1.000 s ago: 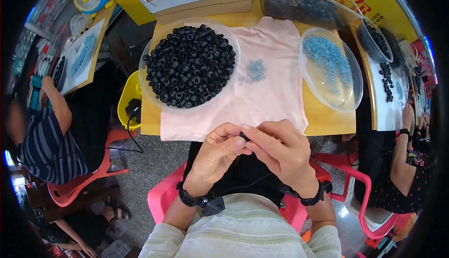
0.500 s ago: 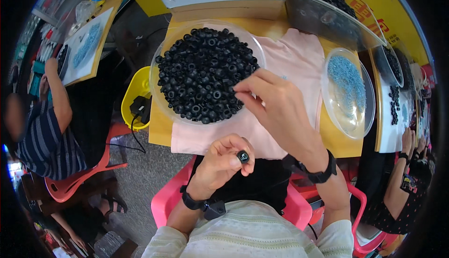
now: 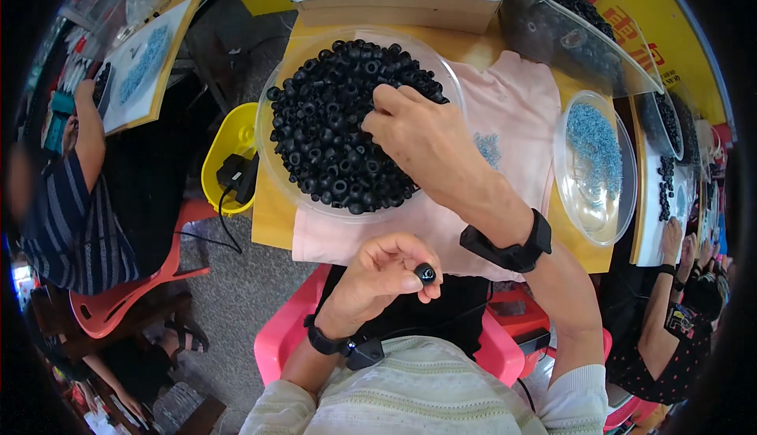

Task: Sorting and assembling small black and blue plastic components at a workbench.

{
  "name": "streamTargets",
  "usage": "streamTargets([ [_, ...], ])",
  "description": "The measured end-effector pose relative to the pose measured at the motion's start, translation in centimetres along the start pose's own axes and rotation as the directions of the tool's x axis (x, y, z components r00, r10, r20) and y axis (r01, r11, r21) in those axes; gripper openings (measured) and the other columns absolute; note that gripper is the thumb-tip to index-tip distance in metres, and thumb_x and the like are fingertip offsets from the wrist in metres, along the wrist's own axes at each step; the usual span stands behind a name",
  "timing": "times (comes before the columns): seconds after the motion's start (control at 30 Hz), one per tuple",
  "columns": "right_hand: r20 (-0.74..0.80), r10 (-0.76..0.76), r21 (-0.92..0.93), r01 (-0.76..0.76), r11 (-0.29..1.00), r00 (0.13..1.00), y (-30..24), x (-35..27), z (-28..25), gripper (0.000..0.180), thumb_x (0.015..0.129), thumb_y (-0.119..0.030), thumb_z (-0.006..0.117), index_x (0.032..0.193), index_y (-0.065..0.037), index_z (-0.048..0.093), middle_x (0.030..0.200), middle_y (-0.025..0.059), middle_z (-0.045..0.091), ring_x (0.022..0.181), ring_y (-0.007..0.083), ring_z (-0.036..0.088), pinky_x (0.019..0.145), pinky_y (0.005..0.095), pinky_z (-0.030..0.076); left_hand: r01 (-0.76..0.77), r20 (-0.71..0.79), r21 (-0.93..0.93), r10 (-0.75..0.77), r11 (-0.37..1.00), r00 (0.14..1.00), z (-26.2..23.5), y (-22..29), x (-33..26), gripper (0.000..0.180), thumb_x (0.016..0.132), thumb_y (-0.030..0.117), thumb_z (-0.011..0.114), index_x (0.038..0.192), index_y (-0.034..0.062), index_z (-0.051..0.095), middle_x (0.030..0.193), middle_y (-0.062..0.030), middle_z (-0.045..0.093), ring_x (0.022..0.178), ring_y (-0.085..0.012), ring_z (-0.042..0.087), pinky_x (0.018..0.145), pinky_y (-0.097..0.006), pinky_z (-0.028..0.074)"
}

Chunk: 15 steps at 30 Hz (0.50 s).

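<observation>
– While a round clear plastic tub (image 3: 277,170) overlaps pink cloth (image 3: 520,108), what hides some black beads (image 3: 327,112)?
– Curled right hand (image 3: 430,131), grip unclear; left hand (image 3: 384,274) pinches glossy black bead (image 3: 426,274), pale-marked end up, axis unclear

workshop | worktables (image 3: 273,226) | tub (image 3: 277,176) of small black parts (image 3: 339,139) | seated co-workers (image 3: 75,238)

The yellow table (image 3: 270,224) carries pink cloth (image 3: 520,112), a cardboard box (image 3: 402,11) and a clear bin (image 3: 544,29).
</observation>
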State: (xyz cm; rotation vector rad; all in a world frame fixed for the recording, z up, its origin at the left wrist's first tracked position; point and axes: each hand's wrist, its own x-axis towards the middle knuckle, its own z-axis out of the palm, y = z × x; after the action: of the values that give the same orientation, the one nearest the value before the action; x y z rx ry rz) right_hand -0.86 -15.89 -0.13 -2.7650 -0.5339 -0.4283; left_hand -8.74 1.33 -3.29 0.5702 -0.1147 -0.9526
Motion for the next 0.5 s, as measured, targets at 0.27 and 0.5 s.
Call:
streamTargets([
  [0.27,-0.093,0.237,0.32,-0.196,0.927,0.967,-0.3,-3.5,-3.9,0.012,0.077,-0.007,0.071,0.086,-0.007,0.063,0.084,0.0074,0.058,0.08,0.0255,0.064,0.066,0.0359,0.051,-0.018,-0.008,0.03,0.018,0.999,1.0,0.6,-0.4,-0.5,0.019,0.083,0.012,0.07,0.095,0.0019,0.059,0.087,-0.0139,0.061,0.07,-0.02,0.063,0.058,-0.028,0.05],
  [0.5,0.131,0.571,0.406,-0.569,0.715,0.81,-0.8,-13.3,-5.2,0.017,0.079,-0.003,0.071,0.095,-0.004,0.068,0.088,0.0087,0.063,0.075,0.0212,0.067,0.067,0.0313,0.053,-0.028,0.081,-0.01,0.029,1.0,0.996,0.0,-1.7,-0.5,0.019,0.088,0.009,0.068,0.102,0.0006,0.06,0.095,-0.0142,0.065,0.082,-0.0187,0.066,0.07,-0.029,0.055],
])
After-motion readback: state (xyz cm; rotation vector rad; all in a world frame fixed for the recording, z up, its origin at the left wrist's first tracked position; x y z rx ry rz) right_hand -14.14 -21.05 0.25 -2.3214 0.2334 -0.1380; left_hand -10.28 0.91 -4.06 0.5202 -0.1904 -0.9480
